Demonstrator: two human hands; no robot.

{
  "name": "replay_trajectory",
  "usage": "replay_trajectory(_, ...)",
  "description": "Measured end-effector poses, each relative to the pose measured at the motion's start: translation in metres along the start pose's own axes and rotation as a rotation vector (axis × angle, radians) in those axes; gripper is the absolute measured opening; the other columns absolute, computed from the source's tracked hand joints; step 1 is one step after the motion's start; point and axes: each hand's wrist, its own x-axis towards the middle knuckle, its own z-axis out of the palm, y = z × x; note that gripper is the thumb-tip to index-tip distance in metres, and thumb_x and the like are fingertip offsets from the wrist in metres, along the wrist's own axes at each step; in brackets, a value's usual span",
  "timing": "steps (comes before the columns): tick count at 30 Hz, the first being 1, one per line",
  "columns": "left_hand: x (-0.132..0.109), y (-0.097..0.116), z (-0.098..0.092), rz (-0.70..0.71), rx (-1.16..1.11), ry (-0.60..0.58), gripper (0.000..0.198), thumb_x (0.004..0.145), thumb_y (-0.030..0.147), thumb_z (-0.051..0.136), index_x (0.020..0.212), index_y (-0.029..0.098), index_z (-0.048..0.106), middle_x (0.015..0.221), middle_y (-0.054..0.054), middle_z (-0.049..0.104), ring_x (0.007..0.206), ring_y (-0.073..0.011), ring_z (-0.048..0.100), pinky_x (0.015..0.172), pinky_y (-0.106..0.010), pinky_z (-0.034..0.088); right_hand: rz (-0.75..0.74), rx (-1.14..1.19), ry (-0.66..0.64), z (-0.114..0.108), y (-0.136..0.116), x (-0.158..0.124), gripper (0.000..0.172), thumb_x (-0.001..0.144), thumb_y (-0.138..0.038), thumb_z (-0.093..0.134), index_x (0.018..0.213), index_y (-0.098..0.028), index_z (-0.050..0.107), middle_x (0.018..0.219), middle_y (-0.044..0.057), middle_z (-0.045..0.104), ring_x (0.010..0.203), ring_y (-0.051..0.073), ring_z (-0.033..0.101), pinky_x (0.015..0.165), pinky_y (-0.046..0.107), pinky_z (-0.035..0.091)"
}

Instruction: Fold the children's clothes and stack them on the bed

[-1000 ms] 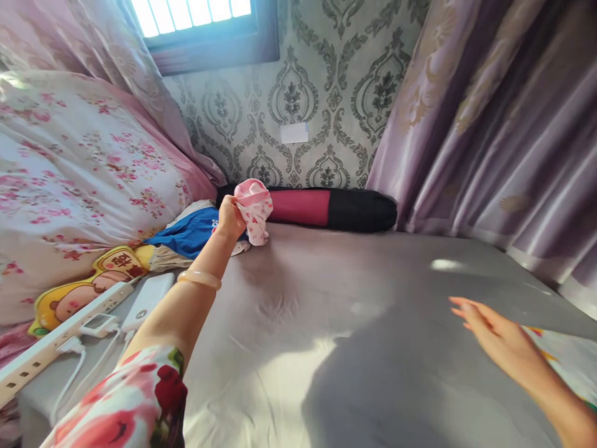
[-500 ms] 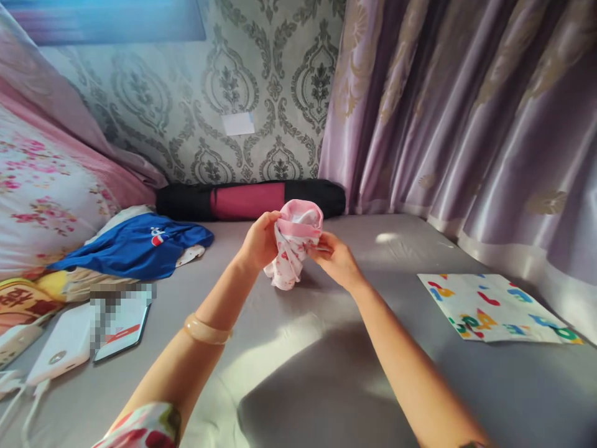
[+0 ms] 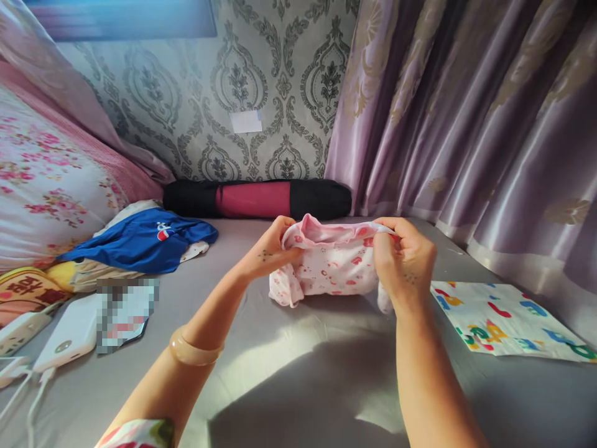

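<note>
While the fingers of my left hand [image 3: 268,254] are closed on one end of a pink-edged opening, those of my right hand [image 3: 407,258] grip the other end, so the small printed garment [image 3: 338,270] is stretched between them. It hangs at the middle of my view, low over the grey sheet [image 3: 280,354]; whether its lower edge touches, I cannot tell. My right hand covers part of its far side, and a pale bangle [image 3: 196,348] circles my left forearm.

Just beyond my right wrist, a white sheet with coloured shapes [image 3: 517,320] lies flat. Behind the garment, a long black bag [image 3: 321,198] with a red middle runs along the foot of the wall [image 3: 284,81]. To my left, well apart from the garment, I see a blue cloth [image 3: 140,239] spread over paler fabric. Nearer me are a partly pixelated device [image 3: 128,320], a white power bank [image 3: 69,333] with a cable, a power strip [image 3: 23,333] and a yellow cushion [image 3: 25,286].

Sunlight and shadow cross the bedding before me. Floral bedding [image 3: 46,205] bulges at the left, purple curtains [image 3: 448,112] drape the right, and a small white card [image 3: 246,121] shows against the damask pattern.
</note>
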Motion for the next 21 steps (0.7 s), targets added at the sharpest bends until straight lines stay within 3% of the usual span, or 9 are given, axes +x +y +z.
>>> replay_trajectory(4, -0.007, -0.023, 0.006, -0.065, -0.041, -0.007, 0.025, 0.068, 0.017, 0.069, 0.089, 0.021, 0.055, 0.087, 0.001, 0.059, 0.076, -0.0143, 0.057, 0.064, -0.024, 0.045, 0.092, -0.01, -0.024, 0.0, 0.017, 0.008, 0.023, 0.075, -0.027, 0.049, 0.081, -0.021, 0.071, 0.063, 0.002, 0.064, 0.062, 0.021, 0.061, 0.057, 0.029, 0.046)
replay_trajectory(7, -0.014, -0.033, -0.002, -0.133, -0.048, 0.02, 0.015, 0.069, 0.022, 0.071, 0.079, 0.019, 0.06, 0.077, 0.001, 0.061, 0.067, -0.0134, 0.056, 0.058, -0.023, 0.043, 0.149, -0.022, -0.086, -0.007, 0.031, 0.016, 0.024, 0.074, -0.027, 0.051, 0.081, -0.02, 0.072, 0.061, 0.001, 0.064, 0.058, 0.02, 0.06, 0.053, 0.028, 0.043)
replay_trajectory(12, -0.019, -0.03, -0.028, -0.205, -0.21, 0.082, 0.02, 0.067, 0.033, 0.079, 0.075, 0.016, 0.071, 0.071, -0.004, 0.066, 0.063, -0.0155, 0.058, 0.057, -0.025, 0.044, 0.07, 0.093, -0.424, -0.021, 0.045, 0.022, 0.027, 0.078, -0.035, 0.061, 0.096, -0.019, 0.072, 0.081, 0.003, 0.072, 0.071, 0.019, 0.064, 0.064, 0.028, 0.05)
replay_trajectory(15, -0.015, -0.013, -0.046, -0.237, -0.317, 0.133, 0.019, 0.068, 0.03, 0.08, 0.076, 0.015, 0.072, 0.069, -0.006, 0.066, 0.06, -0.0157, 0.059, 0.055, -0.025, 0.044, 0.018, 0.128, -0.628, -0.026, 0.045, 0.029, 0.036, 0.08, -0.044, 0.065, 0.106, -0.021, 0.072, 0.094, 0.004, 0.073, 0.079, 0.019, 0.066, 0.067, 0.028, 0.051)
replay_trajectory(18, -0.008, 0.019, -0.066, -0.242, -0.351, 0.193, 0.013, 0.069, 0.023, 0.08, 0.075, 0.015, 0.072, 0.065, -0.004, 0.063, 0.055, -0.0148, 0.057, 0.049, -0.024, 0.042, -0.044, 0.055, -0.774, -0.034, 0.036, 0.047, 0.033, 0.081, -0.046, 0.065, 0.102, -0.024, 0.075, 0.088, 0.001, 0.073, 0.074, 0.018, 0.065, 0.061, 0.027, 0.051)
replay_trajectory(21, 0.001, 0.057, -0.088, -0.126, -0.134, 0.203, 0.01, 0.069, 0.019, 0.08, 0.075, 0.015, 0.073, 0.063, -0.003, 0.062, 0.055, -0.0146, 0.055, 0.049, -0.024, 0.041, -0.133, 0.01, -0.813, -0.044, 0.02, 0.07, 0.031, 0.08, -0.048, 0.064, 0.096, -0.024, 0.077, 0.078, -0.001, 0.072, 0.064, 0.016, 0.061, 0.053, 0.025, 0.047)
